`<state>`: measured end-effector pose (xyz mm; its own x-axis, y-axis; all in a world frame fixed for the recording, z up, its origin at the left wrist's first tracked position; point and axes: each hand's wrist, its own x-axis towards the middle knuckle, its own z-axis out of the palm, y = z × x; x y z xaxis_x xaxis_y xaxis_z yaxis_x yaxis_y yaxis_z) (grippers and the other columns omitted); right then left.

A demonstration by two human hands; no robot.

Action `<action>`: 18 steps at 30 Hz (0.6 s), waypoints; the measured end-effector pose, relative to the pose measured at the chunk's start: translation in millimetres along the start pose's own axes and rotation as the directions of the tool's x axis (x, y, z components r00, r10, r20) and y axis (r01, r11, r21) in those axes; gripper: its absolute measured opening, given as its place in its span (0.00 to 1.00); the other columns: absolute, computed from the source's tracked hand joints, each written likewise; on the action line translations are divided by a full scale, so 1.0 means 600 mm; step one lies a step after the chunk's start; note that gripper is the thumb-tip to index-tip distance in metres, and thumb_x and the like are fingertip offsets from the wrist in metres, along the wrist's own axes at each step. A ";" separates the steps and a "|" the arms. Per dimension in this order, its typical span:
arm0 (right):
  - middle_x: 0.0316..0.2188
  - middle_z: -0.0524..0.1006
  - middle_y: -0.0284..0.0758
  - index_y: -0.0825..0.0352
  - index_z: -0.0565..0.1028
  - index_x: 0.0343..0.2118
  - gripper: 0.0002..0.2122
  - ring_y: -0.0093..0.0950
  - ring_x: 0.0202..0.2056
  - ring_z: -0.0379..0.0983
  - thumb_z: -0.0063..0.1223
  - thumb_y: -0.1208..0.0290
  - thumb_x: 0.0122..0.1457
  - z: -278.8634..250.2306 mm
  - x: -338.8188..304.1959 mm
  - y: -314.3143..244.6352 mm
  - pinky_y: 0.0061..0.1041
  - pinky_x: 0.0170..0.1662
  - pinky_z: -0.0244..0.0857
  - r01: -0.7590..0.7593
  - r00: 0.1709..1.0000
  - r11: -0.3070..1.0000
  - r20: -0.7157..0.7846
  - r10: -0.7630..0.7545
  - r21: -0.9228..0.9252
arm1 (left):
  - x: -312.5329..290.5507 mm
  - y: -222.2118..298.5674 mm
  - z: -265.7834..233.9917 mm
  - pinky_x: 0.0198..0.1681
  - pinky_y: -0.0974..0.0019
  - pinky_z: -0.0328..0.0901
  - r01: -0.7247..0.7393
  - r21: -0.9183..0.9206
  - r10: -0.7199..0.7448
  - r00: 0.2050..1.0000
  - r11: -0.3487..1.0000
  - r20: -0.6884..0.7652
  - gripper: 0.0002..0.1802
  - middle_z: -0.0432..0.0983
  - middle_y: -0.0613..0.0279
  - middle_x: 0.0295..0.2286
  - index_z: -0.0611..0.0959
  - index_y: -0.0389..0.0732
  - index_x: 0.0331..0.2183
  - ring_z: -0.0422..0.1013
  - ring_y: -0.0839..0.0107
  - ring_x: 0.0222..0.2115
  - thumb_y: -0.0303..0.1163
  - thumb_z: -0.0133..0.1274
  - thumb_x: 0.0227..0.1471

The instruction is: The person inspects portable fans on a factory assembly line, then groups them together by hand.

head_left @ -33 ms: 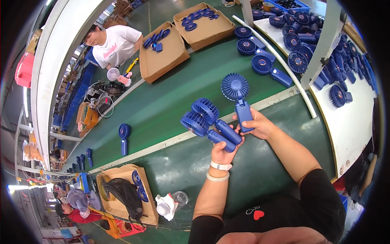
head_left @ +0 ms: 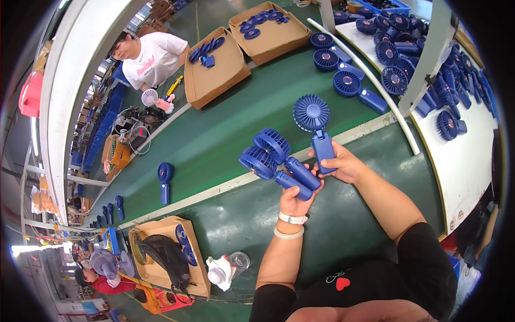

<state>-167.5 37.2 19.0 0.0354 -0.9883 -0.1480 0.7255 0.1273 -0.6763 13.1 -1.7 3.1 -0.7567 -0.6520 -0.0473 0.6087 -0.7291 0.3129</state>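
Gripping 2 blue handheld fans [head_left: 302, 172] in my L fingers [head_left: 291, 193] & a 3rd fan [head_left: 323, 146] in my R fingers [head_left: 331, 163], I'm prob. mid-batch: fan pile [head_left: 394, 80] beyond them, to the right, looks done, spaced-out fans [head_left: 165, 192] to the left look undone.

Side Items Sit Left, Right and Ahead of You

Ahead on your left, you see a co-worker in a white T-shirt [head_left: 155, 58] near a pink-and-white handheld fan [head_left: 150, 97]. Two shallow brown cardboard trays [head_left: 217, 83] sit side by side. Closer on your left, a clear plastic container [head_left: 241, 261] is just beside a white round-topped object [head_left: 218, 275], and a black fabric bag [head_left: 163, 257] lies in another cardboard tray [head_left: 198, 279]. On your right, a curved white tube [head_left: 406, 133] runs beside a white-topped table [head_left: 464, 174].
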 end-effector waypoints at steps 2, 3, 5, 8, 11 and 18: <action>0.44 0.68 0.36 0.61 0.57 0.51 0.29 0.28 0.35 0.73 0.56 0.80 0.46 0.011 -0.004 -0.007 0.27 0.35 0.72 -0.004 1.000 1.000 -0.018 0.004 0.017 | 0.002 0.000 0.006 0.49 0.46 0.59 -0.014 0.000 0.014 1.000 1.000 0.019 0.29 0.67 0.62 0.46 0.70 0.51 0.45 0.63 0.61 0.48 0.27 0.56 0.36; 0.44 0.68 0.36 0.61 0.58 0.50 0.29 0.27 0.35 0.73 0.55 0.81 0.45 0.006 -0.005 -0.011 0.27 0.36 0.71 -0.019 1.000 1.000 0.010 0.019 0.014 | 0.002 0.002 0.005 0.49 0.46 0.59 0.040 0.021 -0.041 0.999 0.999 0.034 0.30 0.66 0.61 0.46 0.69 0.50 0.46 0.63 0.60 0.48 0.27 0.55 0.36; 0.43 0.69 0.36 0.63 0.60 0.48 0.26 0.28 0.34 0.73 0.56 0.82 0.45 0.014 0.000 -0.014 0.29 0.37 0.70 0.006 1.000 1.000 0.016 -0.006 0.012 | 0.001 0.007 0.018 0.49 0.46 0.59 0.004 0.040 -0.006 0.999 0.999 0.042 0.31 0.66 0.61 0.46 0.68 0.47 0.47 0.63 0.61 0.48 0.28 0.55 0.36; 0.41 0.70 0.37 0.65 0.60 0.47 0.26 0.30 0.33 0.73 0.55 0.83 0.43 0.004 0.006 -0.010 0.31 0.38 0.70 0.009 1.000 0.999 0.011 -0.009 0.048 | 0.006 0.000 0.015 0.49 0.46 0.58 -0.002 0.064 0.000 1.000 0.998 0.023 0.32 0.66 0.62 0.46 0.67 0.49 0.48 0.64 0.62 0.48 0.28 0.57 0.36; 0.41 0.70 0.37 0.64 0.59 0.48 0.27 0.31 0.33 0.73 0.54 0.85 0.43 0.007 -0.001 -0.015 0.32 0.40 0.69 0.024 0.999 0.996 0.021 -0.026 0.086 | 0.005 -0.002 0.018 0.50 0.44 0.57 0.020 0.065 -0.023 0.999 0.998 0.046 0.32 0.65 0.63 0.46 0.67 0.50 0.47 0.64 0.63 0.48 0.28 0.56 0.36; 0.40 0.70 0.37 0.62 0.59 0.49 0.28 0.29 0.32 0.73 0.53 0.86 0.43 0.009 0.001 0.000 0.29 0.39 0.69 -0.005 0.998 0.990 0.057 -0.003 0.138 | -0.006 0.005 -0.008 0.50 0.42 0.58 0.055 0.037 -0.059 0.993 0.998 0.099 0.36 0.65 0.62 0.45 0.63 0.56 0.50 0.62 0.63 0.49 0.26 0.56 0.37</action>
<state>-163.6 36.3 22.8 0.0725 -0.9919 -0.1046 0.8130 0.1195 -0.5699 19.0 -2.6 -0.3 -0.8109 -0.5845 0.0281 0.5568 -0.7559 0.3444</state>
